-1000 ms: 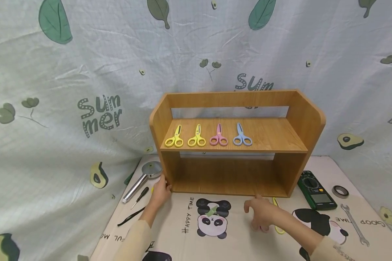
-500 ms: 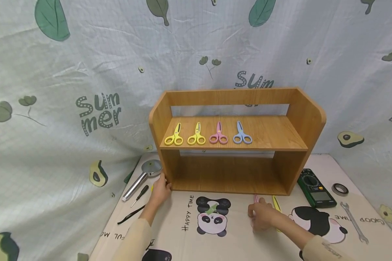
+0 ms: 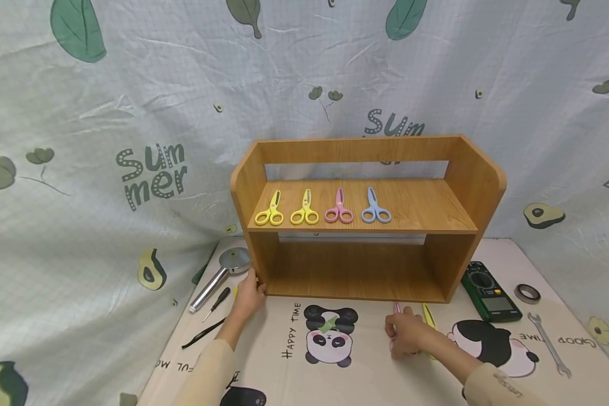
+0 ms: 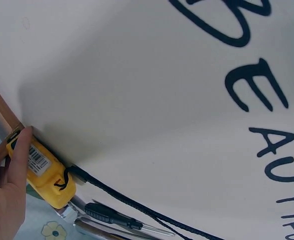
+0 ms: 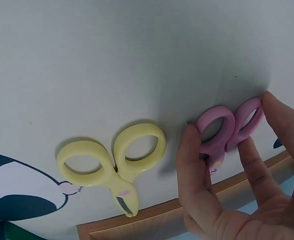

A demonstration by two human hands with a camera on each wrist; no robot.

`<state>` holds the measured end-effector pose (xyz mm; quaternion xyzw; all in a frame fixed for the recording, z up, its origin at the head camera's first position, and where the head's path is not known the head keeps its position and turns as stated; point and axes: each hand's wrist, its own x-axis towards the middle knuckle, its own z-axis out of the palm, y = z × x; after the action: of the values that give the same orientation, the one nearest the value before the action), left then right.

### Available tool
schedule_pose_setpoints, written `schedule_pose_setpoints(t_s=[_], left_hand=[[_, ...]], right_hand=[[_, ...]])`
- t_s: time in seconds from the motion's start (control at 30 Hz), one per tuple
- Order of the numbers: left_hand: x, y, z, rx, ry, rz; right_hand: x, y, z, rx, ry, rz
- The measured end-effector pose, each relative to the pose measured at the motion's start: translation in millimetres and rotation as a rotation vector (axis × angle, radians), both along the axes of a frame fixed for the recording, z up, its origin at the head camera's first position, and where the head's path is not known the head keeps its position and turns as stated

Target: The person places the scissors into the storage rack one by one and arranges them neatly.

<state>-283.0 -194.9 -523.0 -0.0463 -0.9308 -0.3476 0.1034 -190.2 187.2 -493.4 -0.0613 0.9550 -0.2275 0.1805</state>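
Note:
My right hand (image 3: 403, 335) rests on the panda mat in front of the wooden shelf (image 3: 436, 211). In the right wrist view its thumb and fingers (image 5: 192, 150) pinch the handle loops of the pink scissors (image 5: 222, 127), which lie flat on the mat. Only the blade tip of the pink scissors (image 3: 397, 308) shows from the head. Yellow scissors (image 5: 114, 160) lie just beside them, untouched. My left hand (image 3: 250, 293) touches the shelf's lower left corner, fingers straight next to a yellow barcoded tool (image 4: 41, 172). Several small scissors (image 3: 339, 207) line the upper shelf.
A chrome shower head (image 3: 223, 276), a black screwdriver (image 3: 217, 303) and a black cord (image 4: 136, 205) lie left of the shelf. At the right lie a green multimeter (image 3: 489, 290), a tape roll (image 3: 528, 293) and a wrench (image 3: 550, 338). A fabric backdrop hangs behind.
My right hand moved forward over the mat and settled on the pink scissors, fingers closing on their handles. The left hand stayed at the shelf corner.

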Motion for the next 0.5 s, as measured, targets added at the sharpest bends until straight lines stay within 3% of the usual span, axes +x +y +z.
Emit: schedule_pose_setpoints(t_s=[0.37, 0.5], left_hand=[[4.9, 0.8, -1.1, 0.015, 0.095, -0.022], [3.9, 0.7, -0.9, 0.028, 0.066, -0.02]], right_hand=[[-3.3, -2.3, -4.9, -0.011, -0.035, -0.038], [-4.4, -2.0, -6.0, -0.019, -0.048, -0.043]])
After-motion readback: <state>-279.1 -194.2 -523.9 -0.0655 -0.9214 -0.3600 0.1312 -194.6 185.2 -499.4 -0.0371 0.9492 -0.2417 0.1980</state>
